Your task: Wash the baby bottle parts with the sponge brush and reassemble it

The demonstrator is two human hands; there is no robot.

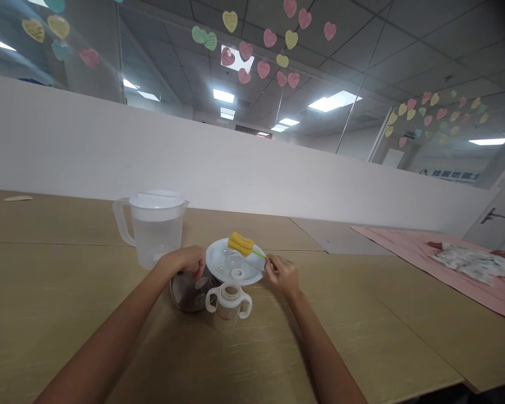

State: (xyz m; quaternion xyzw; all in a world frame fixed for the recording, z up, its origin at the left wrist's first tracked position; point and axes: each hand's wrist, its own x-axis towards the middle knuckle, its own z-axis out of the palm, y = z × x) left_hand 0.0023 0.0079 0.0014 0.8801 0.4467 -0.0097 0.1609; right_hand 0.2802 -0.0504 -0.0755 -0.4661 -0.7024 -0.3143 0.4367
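Observation:
My right hand (283,275) grips the thin green handle of a sponge bottle brush (241,244), its yellow sponge head raised over a white plate (256,275). Clear bottle parts, among them a white ring-shaped piece (237,274), lie in that plate. My left hand (191,260) reaches down over a dark see-through bowl (188,297), fingers curled inward; what they hold, if anything, is hard to make out. In front of the plate stands a clear baby bottle (227,314), upright and uncapped, with a white collar and two side handles.
A lidded clear pitcher (157,224) holding water stands behind my left hand. Beyond the table (340,325) runs a low white wall (235,168) with glass above. On the right, a pink cloth (404,247) carries a patterned fabric (471,262). A pale flat piece (18,198) lies far left.

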